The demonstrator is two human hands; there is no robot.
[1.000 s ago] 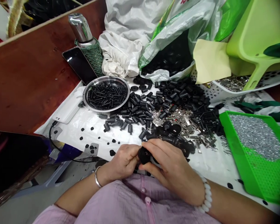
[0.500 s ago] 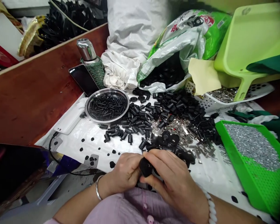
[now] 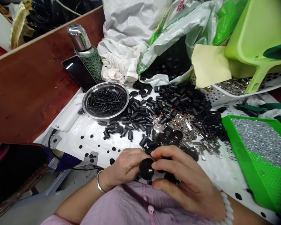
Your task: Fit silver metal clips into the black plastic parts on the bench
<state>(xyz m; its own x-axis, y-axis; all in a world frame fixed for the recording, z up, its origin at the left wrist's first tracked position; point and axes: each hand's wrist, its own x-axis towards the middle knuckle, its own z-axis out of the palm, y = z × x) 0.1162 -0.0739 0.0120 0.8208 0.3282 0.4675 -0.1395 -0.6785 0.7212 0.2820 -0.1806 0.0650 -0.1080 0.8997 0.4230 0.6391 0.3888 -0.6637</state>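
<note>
One black round part (image 3: 144,168) is sitting close in front of the person's shirt (image 3: 121,203), near the edge of the table (image 3: 70,137), and only the left hand (image 3: 128,165) is clearly gripping it. If that pinch is too loose, the part could be slipping toward the lap; if a finger is pushing sideways on the small bright bit (image 3: 150,170) on its face, that bit could be getting knocked askew. A dropped part could also be vanishing among the similar black pieces (image 3: 170,98) beyond the hands, where metal strips (image 3: 184,120) are mingling with them. The left fingers are clamping together at the part's left side, their tips mostly hiding. The right hand (image 3: 184,178) is holding its thumb well apart from its fingers; one fingertip is overlapping the part's right edge, though whether it is pressing there, I cannot tell.
</note>
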